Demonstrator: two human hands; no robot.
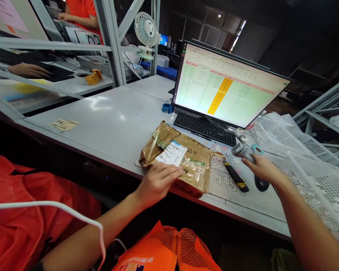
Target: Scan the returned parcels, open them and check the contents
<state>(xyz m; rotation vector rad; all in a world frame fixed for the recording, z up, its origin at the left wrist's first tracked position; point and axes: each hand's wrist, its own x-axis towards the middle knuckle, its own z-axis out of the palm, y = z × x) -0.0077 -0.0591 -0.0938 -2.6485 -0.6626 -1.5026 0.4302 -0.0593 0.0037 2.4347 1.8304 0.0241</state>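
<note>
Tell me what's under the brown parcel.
The brown parcel lies on a printed desk mat, left hand resting on it. Anything directly beneath is covered.

White shipping label (pixel 171 153) on the brown parcel (pixel 177 158) — barcode and print too small to read. Large Chinese characters on the mat (pixel 222 177) — blurred, unreadable. Spreadsheet on the monitor (pixel 226 87) likewise illegible.

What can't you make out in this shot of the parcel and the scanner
Head view:
- Parcel label: print too small.
- Monitor spreadsheet: text too small.
- Scanner: grip hidden by right hand.
- Parcel's near edge: covered by left hand.
</note>
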